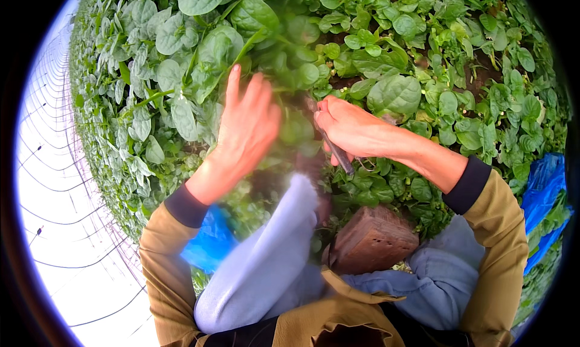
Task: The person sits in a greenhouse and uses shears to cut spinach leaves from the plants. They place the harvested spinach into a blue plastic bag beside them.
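Note:
My right hand (353, 127) is closed around a tool with a dark handle (337, 150); its front end points up and left into blurred leaves, so its kind is hard to tell. A thin loop of wire or string shows below that hand. To the left, my left hand (251, 120) reaches over the plants with fingers spread and blurred; the index fingertip lies at a green stem (247, 48). Nothing shows held in it, though its palm side is hidden. Broad green leaves (394, 94) grow around both hands.
Between my legs stands a reddish-brown block (376, 240). Blue plastic lies beside my left leg (210, 238), and a blue plastic bag with greens (543, 202) is at the far right. Dense leafy plants surround me; a wire net (59, 179) runs along the left.

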A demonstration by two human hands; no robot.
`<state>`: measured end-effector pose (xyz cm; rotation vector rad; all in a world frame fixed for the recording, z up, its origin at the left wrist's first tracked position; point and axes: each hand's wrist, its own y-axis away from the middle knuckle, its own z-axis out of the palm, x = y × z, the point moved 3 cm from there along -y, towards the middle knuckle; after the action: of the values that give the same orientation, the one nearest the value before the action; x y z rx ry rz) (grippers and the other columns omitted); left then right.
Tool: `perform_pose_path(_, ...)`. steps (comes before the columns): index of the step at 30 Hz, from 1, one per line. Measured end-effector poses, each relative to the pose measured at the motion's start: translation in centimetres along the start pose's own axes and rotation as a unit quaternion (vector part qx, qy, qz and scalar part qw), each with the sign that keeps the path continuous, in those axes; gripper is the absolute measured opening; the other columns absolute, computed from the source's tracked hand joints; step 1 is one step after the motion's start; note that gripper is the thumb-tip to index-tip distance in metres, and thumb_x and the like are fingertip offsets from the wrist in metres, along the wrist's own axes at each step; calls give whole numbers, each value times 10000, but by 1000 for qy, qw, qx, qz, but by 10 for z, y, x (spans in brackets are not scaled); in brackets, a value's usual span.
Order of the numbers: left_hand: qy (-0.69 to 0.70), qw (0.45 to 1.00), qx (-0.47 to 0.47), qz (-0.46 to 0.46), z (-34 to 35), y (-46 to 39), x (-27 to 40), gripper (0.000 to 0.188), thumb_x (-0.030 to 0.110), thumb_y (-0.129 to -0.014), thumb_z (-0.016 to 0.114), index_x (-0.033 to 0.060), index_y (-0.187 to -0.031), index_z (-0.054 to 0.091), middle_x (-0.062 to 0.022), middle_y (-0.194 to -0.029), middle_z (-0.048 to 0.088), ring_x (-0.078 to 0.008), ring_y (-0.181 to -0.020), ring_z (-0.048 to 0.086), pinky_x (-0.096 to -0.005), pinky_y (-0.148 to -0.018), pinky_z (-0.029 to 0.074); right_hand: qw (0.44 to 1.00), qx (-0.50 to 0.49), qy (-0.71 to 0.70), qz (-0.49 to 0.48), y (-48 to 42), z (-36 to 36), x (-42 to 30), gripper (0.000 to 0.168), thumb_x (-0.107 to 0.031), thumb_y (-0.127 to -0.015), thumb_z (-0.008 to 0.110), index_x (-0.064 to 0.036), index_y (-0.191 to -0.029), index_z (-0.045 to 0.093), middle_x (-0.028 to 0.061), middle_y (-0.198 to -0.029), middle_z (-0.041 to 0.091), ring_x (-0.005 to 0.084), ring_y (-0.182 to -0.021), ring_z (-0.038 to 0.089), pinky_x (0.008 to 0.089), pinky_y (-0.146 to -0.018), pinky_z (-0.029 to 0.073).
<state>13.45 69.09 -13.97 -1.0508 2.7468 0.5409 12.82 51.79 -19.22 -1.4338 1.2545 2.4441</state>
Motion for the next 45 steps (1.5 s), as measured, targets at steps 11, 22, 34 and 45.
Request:
perform_pose_path(11,-1,1000,19,-13,-10,11,-15,65,88,-718,610,59,-774,593,-118,-1282,557,-278,-1302,447,-623,-1171,171,996,-42,-81,10,-3,2,-17,331,-285,-1021,297,29,-1057,393,192,-924,589,275,-716,682,400,-582,572)
perform_pose_path(22,-12,999,-34,-32,5,3,-26,103,98,-730,608,46,-819,619,-160,-1107,550,-306,-1200,494,-632,-1174,147,998,14,-54,-6,-29,-7,-17,307,-237,-1015,313,17,-952,475,126,-818,591,220,-599,625,356,-516,493)
perform_pose_path(34,-4,999,-19,31,-28,-40,-31,103,127,-752,604,75,-838,623,-158,-1393,470,-233,-971,535,-377,-884,420,976,5,-216,2,-14,-46,-31,401,-309,-1035,285,49,-1189,376,301,-1084,594,339,-850,699,406,-659,590)
perform_pose_path(45,-60,983,-173,15,-11,-62,-46,99,125,-739,639,98,-834,648,-182,-1309,510,-235,-951,564,-368,-774,424,968,-8,-251,-7,-40,-49,-18,352,-286,-1024,351,39,-1056,483,167,-860,599,231,-704,641,367,-572,517)
